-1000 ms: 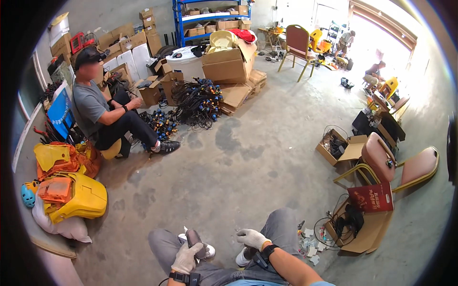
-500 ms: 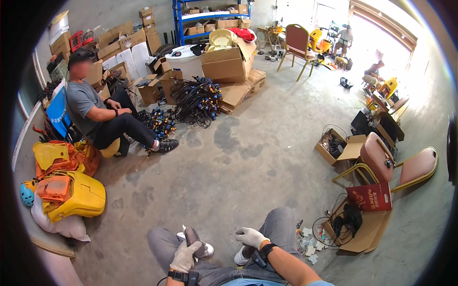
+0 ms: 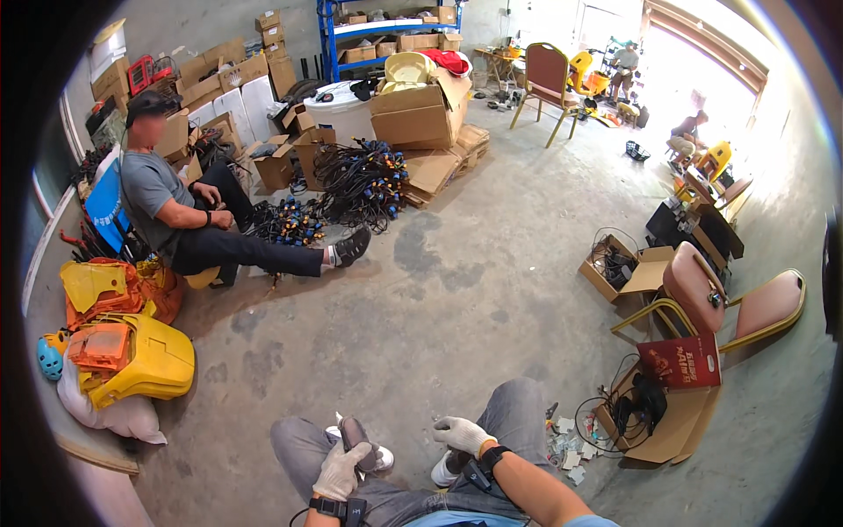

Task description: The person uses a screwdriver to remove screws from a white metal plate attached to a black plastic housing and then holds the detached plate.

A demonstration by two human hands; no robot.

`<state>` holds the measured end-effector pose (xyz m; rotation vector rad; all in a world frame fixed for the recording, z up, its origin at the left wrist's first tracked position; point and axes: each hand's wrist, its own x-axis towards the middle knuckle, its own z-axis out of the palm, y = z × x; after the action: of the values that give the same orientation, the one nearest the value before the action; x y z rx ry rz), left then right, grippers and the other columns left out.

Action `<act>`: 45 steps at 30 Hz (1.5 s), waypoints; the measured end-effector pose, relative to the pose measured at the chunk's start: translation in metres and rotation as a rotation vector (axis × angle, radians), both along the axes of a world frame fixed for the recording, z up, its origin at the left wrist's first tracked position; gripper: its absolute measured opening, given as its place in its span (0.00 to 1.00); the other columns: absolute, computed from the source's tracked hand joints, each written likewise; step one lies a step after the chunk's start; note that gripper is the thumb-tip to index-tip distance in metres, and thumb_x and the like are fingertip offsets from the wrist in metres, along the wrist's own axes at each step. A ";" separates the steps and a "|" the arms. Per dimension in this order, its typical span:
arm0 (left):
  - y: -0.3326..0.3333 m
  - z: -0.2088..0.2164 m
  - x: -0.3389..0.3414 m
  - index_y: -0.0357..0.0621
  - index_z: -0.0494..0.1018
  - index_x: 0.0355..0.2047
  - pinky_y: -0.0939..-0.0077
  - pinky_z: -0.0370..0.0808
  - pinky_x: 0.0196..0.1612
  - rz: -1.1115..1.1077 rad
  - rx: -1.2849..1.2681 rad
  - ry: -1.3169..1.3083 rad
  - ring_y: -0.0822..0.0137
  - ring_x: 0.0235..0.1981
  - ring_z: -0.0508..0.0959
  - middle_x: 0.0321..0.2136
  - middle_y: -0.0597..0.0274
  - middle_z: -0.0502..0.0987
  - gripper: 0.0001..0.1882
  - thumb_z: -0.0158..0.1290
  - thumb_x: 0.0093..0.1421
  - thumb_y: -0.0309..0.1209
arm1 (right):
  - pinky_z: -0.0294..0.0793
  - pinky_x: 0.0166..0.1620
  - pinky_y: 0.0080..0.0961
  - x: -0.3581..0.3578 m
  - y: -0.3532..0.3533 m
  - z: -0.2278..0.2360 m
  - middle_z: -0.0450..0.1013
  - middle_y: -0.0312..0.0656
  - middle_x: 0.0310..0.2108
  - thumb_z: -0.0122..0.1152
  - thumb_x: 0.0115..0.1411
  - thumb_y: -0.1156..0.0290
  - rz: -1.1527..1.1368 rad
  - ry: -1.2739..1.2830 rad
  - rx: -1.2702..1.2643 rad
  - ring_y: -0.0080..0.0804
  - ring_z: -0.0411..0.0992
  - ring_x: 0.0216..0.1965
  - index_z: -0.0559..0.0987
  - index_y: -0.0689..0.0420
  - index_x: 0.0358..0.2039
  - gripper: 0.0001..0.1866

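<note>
My left hand [image 3: 338,472], in a pale work glove, is closed around a dark, rounded, elongated object [image 3: 354,432] above my left shoe. A small white tip [image 3: 340,420] shows beside that object's far end; I cannot tell what kind of thing it is. My right hand [image 3: 464,435], gloved too, hovers by my right knee, apart from the left. Its fingers are curled together and point left; whether anything small is between them is hidden. Both wrists wear black straps with small boxes. My grey trouser legs [image 3: 512,417] lie under the hands.
A seated person [image 3: 180,193] is at the left, beside yellow and orange plastic parts [image 3: 145,356]. Bundled black cables [image 3: 364,180] lie beyond. At the right are an open carton [image 3: 680,430], scattered white pieces [image 3: 571,452] and pink chairs [image 3: 694,285]. Two people work near the bright doorway.
The seated person has stretched one leg out to the right across the floor. A far person near the doorway has shifted slightly. My hands have hardly moved.
</note>
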<state>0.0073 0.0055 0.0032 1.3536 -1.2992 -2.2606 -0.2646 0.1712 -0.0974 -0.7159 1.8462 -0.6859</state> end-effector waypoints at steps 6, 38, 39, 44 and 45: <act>0.001 0.008 -0.001 0.33 0.75 0.54 0.69 0.83 0.47 -0.045 -0.106 -0.115 0.63 0.40 0.85 0.41 0.56 0.83 0.16 0.58 0.70 0.30 | 0.79 0.31 0.33 0.000 0.002 0.006 0.82 0.46 0.32 0.66 0.65 0.55 0.005 -0.014 0.003 0.32 0.80 0.27 0.82 0.59 0.58 0.27; 0.002 0.002 -0.002 0.31 0.75 0.51 0.67 0.84 0.45 0.053 0.049 0.041 0.61 0.36 0.85 0.39 0.54 0.83 0.14 0.57 0.68 0.26 | 0.81 0.35 0.34 0.001 0.004 0.000 0.84 0.48 0.36 0.65 0.65 0.54 0.013 0.050 -0.009 0.35 0.81 0.28 0.81 0.59 0.60 0.29; 0.001 0.000 -0.002 0.31 0.75 0.51 0.67 0.84 0.45 0.040 0.022 0.020 0.61 0.36 0.85 0.39 0.54 0.83 0.14 0.57 0.68 0.27 | 0.81 0.35 0.34 0.001 0.003 -0.001 0.84 0.48 0.36 0.65 0.65 0.54 0.016 0.055 -0.010 0.35 0.81 0.28 0.81 0.59 0.60 0.29; 0.000 -0.002 -0.001 0.31 0.75 0.51 0.68 0.84 0.44 0.004 -0.043 -0.037 0.61 0.37 0.85 0.39 0.54 0.83 0.15 0.57 0.68 0.27 | 0.82 0.36 0.34 0.002 0.005 -0.007 0.85 0.50 0.38 0.65 0.65 0.52 0.039 0.110 -0.018 0.38 0.83 0.29 0.81 0.58 0.60 0.29; 0.000 -0.001 0.000 0.31 0.75 0.52 0.68 0.83 0.45 -0.006 -0.068 -0.076 0.62 0.37 0.85 0.40 0.55 0.83 0.16 0.57 0.67 0.28 | 0.82 0.36 0.34 0.002 0.006 -0.008 0.85 0.50 0.38 0.65 0.65 0.52 0.031 0.095 -0.036 0.38 0.83 0.29 0.81 0.58 0.60 0.29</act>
<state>0.0070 0.0058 0.0017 1.4267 -1.3928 -2.1674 -0.2625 0.1768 -0.1053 -0.8115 1.9095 -0.6764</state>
